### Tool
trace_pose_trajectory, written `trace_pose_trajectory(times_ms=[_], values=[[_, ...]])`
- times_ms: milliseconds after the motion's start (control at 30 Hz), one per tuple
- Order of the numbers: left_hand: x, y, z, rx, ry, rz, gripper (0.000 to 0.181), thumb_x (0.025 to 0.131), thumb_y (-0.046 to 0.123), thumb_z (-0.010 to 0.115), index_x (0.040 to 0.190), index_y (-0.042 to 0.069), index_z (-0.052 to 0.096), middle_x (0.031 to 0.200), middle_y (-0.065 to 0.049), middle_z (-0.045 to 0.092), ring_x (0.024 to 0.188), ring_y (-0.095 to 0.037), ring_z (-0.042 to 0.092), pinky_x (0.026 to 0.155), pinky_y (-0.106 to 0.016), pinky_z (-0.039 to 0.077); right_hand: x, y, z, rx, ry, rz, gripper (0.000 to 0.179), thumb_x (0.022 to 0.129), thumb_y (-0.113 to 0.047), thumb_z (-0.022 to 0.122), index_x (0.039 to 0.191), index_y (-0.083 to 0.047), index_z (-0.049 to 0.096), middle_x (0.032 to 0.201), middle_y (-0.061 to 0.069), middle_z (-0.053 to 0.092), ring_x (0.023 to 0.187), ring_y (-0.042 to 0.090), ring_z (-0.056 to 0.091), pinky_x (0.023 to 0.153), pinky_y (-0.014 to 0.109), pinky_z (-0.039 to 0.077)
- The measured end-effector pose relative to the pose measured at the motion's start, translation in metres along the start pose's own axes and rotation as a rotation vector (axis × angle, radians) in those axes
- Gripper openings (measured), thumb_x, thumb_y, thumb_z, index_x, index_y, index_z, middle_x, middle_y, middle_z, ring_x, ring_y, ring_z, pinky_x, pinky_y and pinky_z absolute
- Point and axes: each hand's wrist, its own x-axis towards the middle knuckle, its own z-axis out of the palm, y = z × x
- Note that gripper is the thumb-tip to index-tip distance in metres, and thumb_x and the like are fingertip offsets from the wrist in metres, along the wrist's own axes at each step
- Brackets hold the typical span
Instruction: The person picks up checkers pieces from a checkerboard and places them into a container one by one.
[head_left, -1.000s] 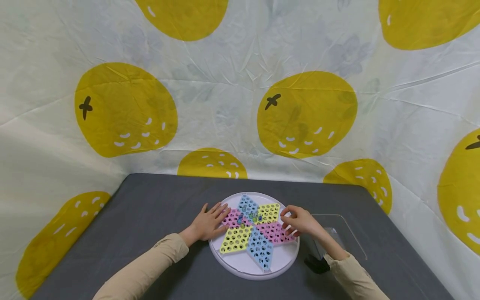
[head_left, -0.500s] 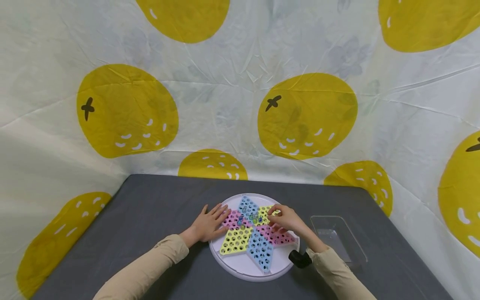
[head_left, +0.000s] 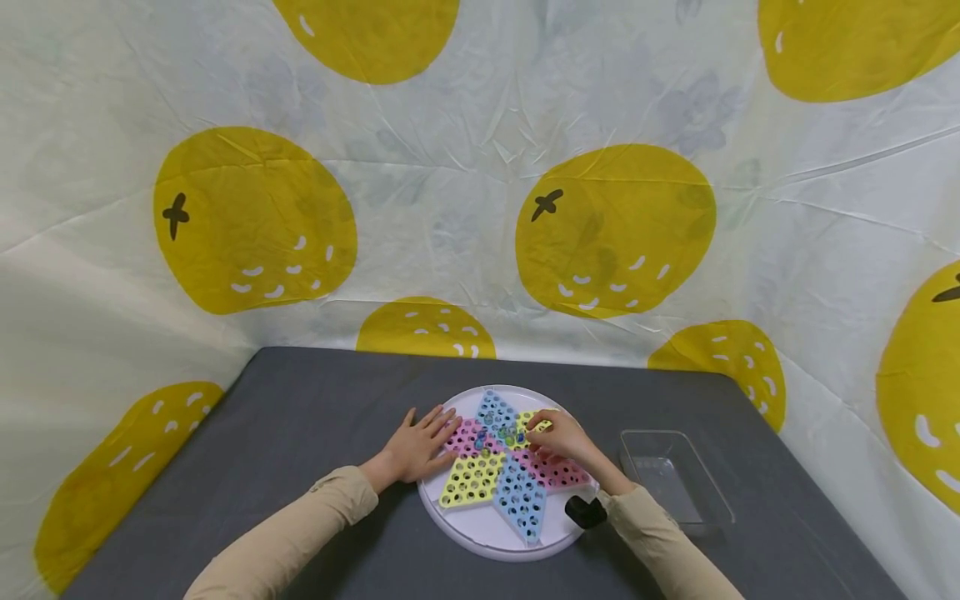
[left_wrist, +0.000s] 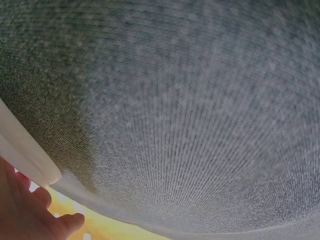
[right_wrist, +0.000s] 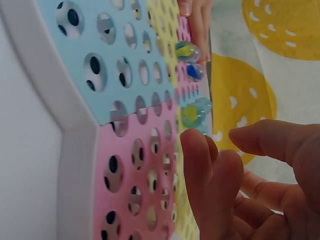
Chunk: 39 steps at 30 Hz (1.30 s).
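A round white Chinese checkers board [head_left: 480, 533] carries a star of pink, yellow and light blue holed panels. Several glass marbles [head_left: 482, 438] sit near its middle and upper part. My left hand [head_left: 417, 448] rests on the board's left edge, fingers spread over the pink panel. Over the right-hand yellow and pink panels is my right hand [head_left: 561, 437], its fingers bent towards the marbles. In the right wrist view its fingertips stand apart, close to a greenish marble [right_wrist: 194, 115], with nothing visible between them. A yellow-streaked marble [right_wrist: 186, 51] and a blue one [right_wrist: 195, 72] lie beyond.
A clear rectangular plastic box [head_left: 667, 479] stands right of the board; no marbles can be made out in it. The dark grey tabletop [head_left: 330, 400] surrounds both. Behind hangs a pale cloth [head_left: 435, 200] printed with large yellow fruit.
My right hand has moved left from the board's right edge, beside the box, to over the board close to the marbles. The left hand has stayed in place.
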Motion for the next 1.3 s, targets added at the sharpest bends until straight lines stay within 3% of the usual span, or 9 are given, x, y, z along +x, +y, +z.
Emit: trace_pose_trajectory(times_ms=[267,933,1300], values=[[0.000,0.000,0.001,-0.016,0.012,0.010,0.063,0.092,0.052,0.030,0.144,0.017,0.023,0.150,-0.004,0.023,0.139,-0.027,0.018,0.104,-0.060,0.018,0.006,0.006,0.009,-0.017,0.025,0.045,0.017,0.081,-0.014,0.061,0.095,-0.004,0.059,0.072,0.006,0.066,0.050,0.010,0.055,0.047,0.024,0.045],[-0.002,0.003,-0.004,-0.019,0.006,0.003,0.062,0.092,0.051,0.031,0.144,0.017,0.024,0.150,-0.004,0.024,0.139,-0.028,0.019,0.104,-0.060,0.019,0.014,0.010,0.018,0.001,0.049,0.032,0.012,0.079,-0.010,0.064,0.088,-0.003,0.060,0.064,0.007,0.063,0.044,0.010,0.054,0.045,0.021,0.043],[-0.001,0.001,-0.001,-0.025,0.017,0.008,0.062,0.092,0.050,0.034,0.143,0.016,0.025,0.150,-0.006,0.024,0.138,-0.029,0.019,0.103,-0.061,0.018,0.015,0.009,0.017,0.023,0.023,0.034,0.009,0.080,-0.010,0.062,0.086,-0.005,0.059,0.063,0.008,0.061,0.044,0.011,0.054,0.044,0.023,0.044]])
